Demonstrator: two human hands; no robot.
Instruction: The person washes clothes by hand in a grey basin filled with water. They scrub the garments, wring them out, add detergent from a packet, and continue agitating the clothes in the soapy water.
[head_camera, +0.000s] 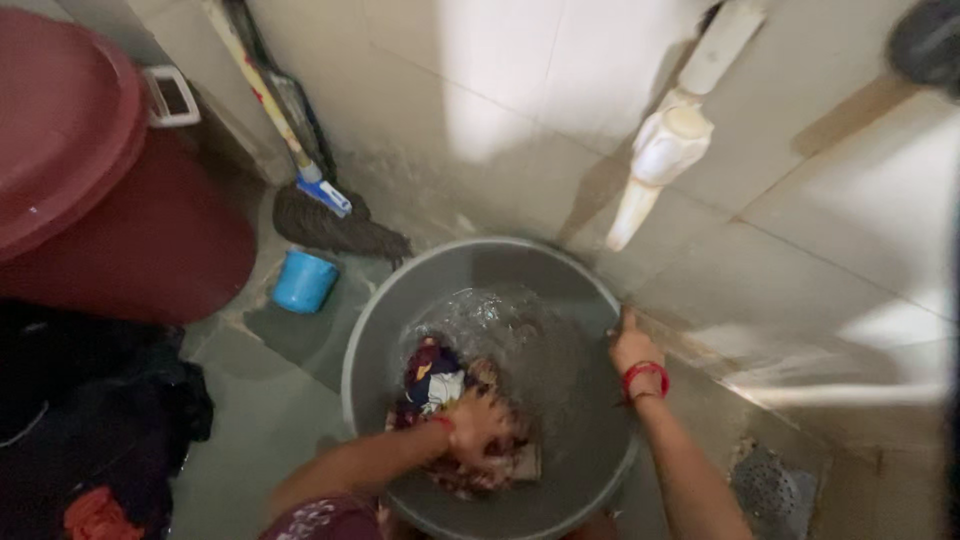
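A round grey tub (365, 340) stands on the wet floor against the tiled wall, with water and a bundle of coloured cloth (440, 385) inside. My left hand (478, 428) is pressed down into the wet cloth, fingers closed on it. My right hand (634, 350), with a red band at the wrist, grips the tub's right rim. A white tap (662, 150) juts from the wall above the tub; I cannot tell whether water runs from it.
A large maroon barrel with lid (90, 190) stands at left. A mop (320, 215) leans on the wall, a small blue cup (304, 281) below it. Dark clothes (100, 420) are piled at lower left. A floor drain (770, 490) lies at lower right.
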